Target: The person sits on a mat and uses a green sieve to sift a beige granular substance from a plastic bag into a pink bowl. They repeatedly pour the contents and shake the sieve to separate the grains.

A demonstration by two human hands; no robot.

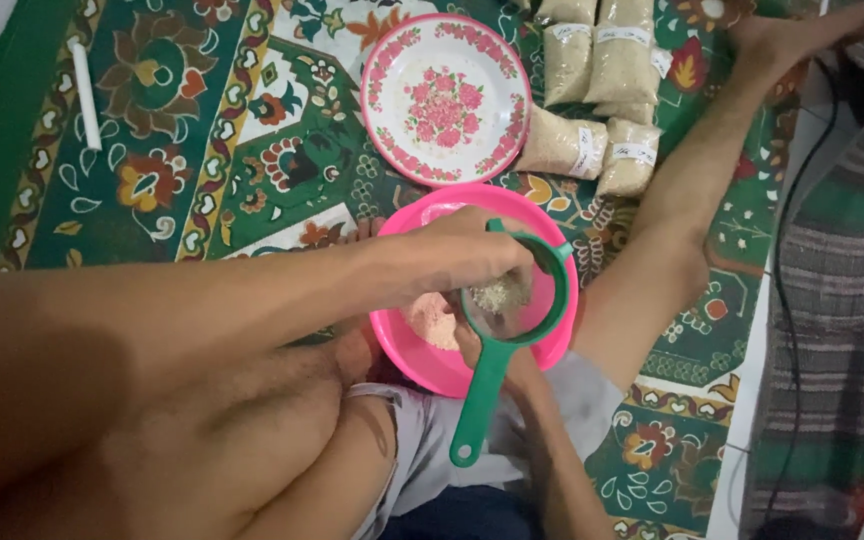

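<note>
Two bare hands work over a bright pink bowl at the centre of a view looking straight down at a person seated on the floor. The surface is a green rug patterned with red, orange and white flowers, spread over pale tiles that show at the 9 and 3 o'clock edges. A green plastic sieve sits over the bowl's right half, its handle running toward 6 o'clock, with pale grainy material in its mesh and pinkish powder in the bowl beneath. The left hand comes in from 9 o'clock and lies on top of the sieve, fingers curled down into the mesh and touching the grains; how tightly they are closed cannot be told. The right hand comes up from 6 o'clock underneath the sieve, mostly hidden by its handle, and appears to be wrapped around it just below the ring. At 12 o'clock from the bowl, just apart from it, lies a white plate with pink flowers. At 1 o'clock several clear bags of pale grain lie together. A white stick lies at 10 o'clock, well apart. A bare leg stretches toward 2 o'clock.
</note>
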